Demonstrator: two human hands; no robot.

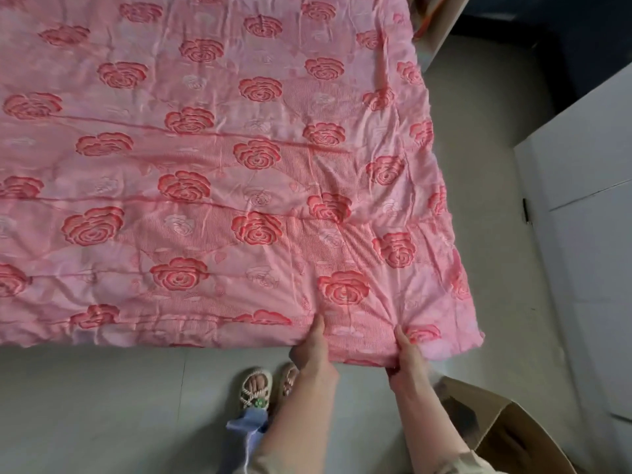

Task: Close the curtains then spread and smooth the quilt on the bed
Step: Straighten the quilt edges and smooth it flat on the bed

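Observation:
A pink quilt (212, 172) printed with red roses lies spread flat over the bed and fills most of the view. Its near edge hangs toward me, with the near right corner at the lower right. My left hand (313, 350) grips that near edge, thumb on top of the fabric and fingers tucked under. A short way to the right, my right hand (408, 350) pinches the same edge close to the corner. The cloth puckers into folds between and above the two hands. No curtains are in view.
Grey tiled floor (102, 405) runs along the bed's near side and right side. A white cabinet (588, 200) stands at the right. An open cardboard box (506, 429) sits on the floor at the lower right. My sandalled feet (256, 388) stand next to the bed.

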